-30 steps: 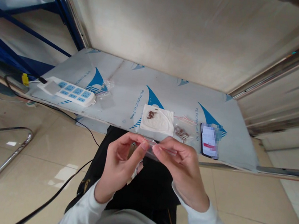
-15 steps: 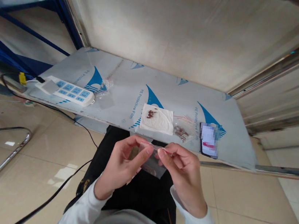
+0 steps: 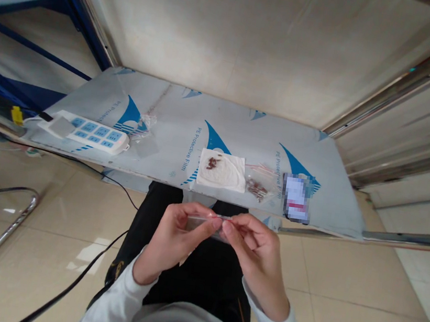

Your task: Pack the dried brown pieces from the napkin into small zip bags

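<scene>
Above my lap, just in front of the table edge, I pinch a small clear zip bag [image 3: 195,223] by its upper edge. My left hand [image 3: 175,237] grips one side between thumb and fingertips. On the other side my right hand [image 3: 258,251] does the same, its fingertips nearly touching the left ones. Most of the bag is hidden behind my fingers, and what it contains cannot be made out. Beyond my hands lies a square white tissue [image 3: 228,177] with several small reddish-brown pieces [image 3: 212,163] on it. Right of it sits another clear bag [image 3: 258,189] with similar pieces inside.
A phone [image 3: 296,199] lies near the table's front edge at the right. At the left are a white power strip [image 3: 99,135] and crumpled clear plastic [image 3: 148,126]. A black cable [image 3: 78,264] runs down to the floor beside a metal chair frame [image 3: 27,205].
My fingertips have come closer together along the bag's edge. The bag's lower part, hanging in view before, is now mostly hidden. The whole view has shifted slightly.
</scene>
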`<state>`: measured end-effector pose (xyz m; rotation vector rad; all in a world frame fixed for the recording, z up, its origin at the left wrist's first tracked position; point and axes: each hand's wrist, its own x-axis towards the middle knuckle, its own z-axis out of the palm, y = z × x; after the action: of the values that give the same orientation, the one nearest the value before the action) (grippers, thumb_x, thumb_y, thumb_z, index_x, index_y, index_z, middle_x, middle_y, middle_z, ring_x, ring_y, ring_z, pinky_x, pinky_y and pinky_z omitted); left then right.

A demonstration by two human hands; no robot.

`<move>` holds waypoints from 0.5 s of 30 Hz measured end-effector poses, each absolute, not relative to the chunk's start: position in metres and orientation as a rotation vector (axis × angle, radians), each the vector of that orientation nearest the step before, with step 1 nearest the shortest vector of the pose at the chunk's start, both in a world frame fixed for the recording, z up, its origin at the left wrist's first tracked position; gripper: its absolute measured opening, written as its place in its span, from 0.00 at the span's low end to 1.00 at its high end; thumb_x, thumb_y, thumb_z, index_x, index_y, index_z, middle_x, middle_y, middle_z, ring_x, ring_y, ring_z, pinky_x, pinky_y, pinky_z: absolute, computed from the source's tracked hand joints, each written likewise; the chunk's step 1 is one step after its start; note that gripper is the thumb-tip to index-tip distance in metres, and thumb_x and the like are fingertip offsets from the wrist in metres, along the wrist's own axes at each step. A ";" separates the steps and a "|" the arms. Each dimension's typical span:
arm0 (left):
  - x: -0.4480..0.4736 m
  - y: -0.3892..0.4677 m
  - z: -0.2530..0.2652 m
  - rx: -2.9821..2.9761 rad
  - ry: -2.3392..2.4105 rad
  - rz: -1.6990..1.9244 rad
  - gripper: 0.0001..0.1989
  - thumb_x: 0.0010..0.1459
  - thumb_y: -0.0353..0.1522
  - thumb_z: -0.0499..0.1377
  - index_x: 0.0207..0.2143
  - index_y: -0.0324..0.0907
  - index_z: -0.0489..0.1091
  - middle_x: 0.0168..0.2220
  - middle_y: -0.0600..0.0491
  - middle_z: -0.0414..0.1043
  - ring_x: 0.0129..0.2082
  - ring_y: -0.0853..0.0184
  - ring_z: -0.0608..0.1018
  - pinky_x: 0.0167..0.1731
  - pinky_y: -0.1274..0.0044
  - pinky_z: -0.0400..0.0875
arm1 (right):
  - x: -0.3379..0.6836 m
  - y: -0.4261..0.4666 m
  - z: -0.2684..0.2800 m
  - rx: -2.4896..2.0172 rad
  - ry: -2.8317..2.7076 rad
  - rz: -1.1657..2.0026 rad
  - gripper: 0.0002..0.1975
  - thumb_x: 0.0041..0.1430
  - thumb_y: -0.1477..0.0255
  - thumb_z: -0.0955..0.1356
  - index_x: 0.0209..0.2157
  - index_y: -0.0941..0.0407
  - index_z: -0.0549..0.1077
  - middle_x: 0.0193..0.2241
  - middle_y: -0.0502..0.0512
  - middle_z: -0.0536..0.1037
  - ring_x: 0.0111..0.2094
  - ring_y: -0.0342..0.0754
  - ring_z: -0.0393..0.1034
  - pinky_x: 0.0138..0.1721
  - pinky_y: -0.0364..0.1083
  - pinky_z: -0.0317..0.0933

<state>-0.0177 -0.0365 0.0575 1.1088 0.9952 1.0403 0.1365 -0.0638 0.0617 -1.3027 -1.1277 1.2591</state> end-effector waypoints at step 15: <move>-0.016 -0.036 0.047 0.985 1.069 1.036 0.10 0.52 0.36 0.65 0.27 0.38 0.74 0.23 0.53 0.75 0.18 0.73 0.73 0.19 0.81 0.67 | 0.145 -0.064 0.053 -1.310 -0.991 1.257 0.07 0.56 0.67 0.71 0.29 0.55 0.72 0.25 0.47 0.74 0.29 0.40 0.69 0.33 0.38 0.64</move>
<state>-0.0157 -0.0356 0.0470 0.9851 1.0687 1.0359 0.1446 -0.0635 0.0529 -1.3096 -0.9914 1.2574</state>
